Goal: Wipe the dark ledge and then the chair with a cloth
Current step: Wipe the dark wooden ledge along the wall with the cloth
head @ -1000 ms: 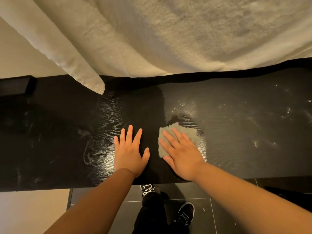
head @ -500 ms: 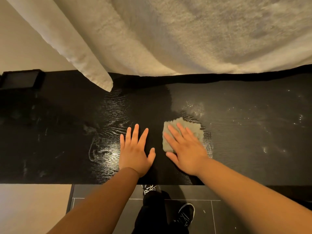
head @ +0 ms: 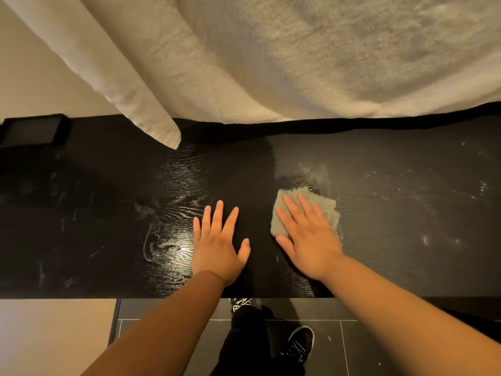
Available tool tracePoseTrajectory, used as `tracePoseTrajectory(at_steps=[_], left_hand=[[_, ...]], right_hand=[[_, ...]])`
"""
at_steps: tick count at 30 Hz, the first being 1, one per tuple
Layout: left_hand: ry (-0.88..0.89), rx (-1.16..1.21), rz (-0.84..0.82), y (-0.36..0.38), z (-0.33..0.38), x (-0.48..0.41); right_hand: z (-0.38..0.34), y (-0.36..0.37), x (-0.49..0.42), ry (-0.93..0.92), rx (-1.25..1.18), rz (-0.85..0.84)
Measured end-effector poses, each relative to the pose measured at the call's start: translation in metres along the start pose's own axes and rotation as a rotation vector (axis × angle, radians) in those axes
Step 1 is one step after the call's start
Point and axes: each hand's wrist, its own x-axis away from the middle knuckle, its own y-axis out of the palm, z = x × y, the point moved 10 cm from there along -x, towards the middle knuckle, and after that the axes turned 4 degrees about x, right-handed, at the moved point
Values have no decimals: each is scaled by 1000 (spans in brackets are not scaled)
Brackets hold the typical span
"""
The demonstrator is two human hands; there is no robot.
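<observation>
A dark wood-grain ledge (head: 406,213) runs across the view, glossy and streaked. A small grey-green cloth (head: 322,206) lies on it right of centre. My right hand (head: 307,234) presses flat on the cloth, fingers spread, covering its lower half. Beside it, my left hand (head: 218,245) rests flat on the bare ledge with fingers apart and nothing in it. No chair is in view.
A large white towel (head: 298,63) hangs over the ledge's far edge, one corner dipping at the left. A small dark tray-like box (head: 32,131) sits at the ledge's far left. Below the near edge are dark floor tiles and my shoes (head: 299,346).
The right hand and cloth have slid slightly to the right along the ledge. The left hand has stayed flat in about the same place.
</observation>
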Motion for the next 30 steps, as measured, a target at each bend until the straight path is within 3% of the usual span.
tracePoseTrajectory(at_steps=[5,11,19,26,30], left_hand=[[3,13,2,-1,0,-2],[-5,9,-12,-1,1,0],[0,4,2,-2,1,-1],[1,25,26,-2,0,-1],[4,24,31,-2,-1,0]], right_hand=[[15,7,20,-181,-33,-29],[53,-11,-43,138,-72,39],[26,8,35,-84,17,-10],[85,-10,-38,265,-25,28],[48,-6,-12,97,11,25]])
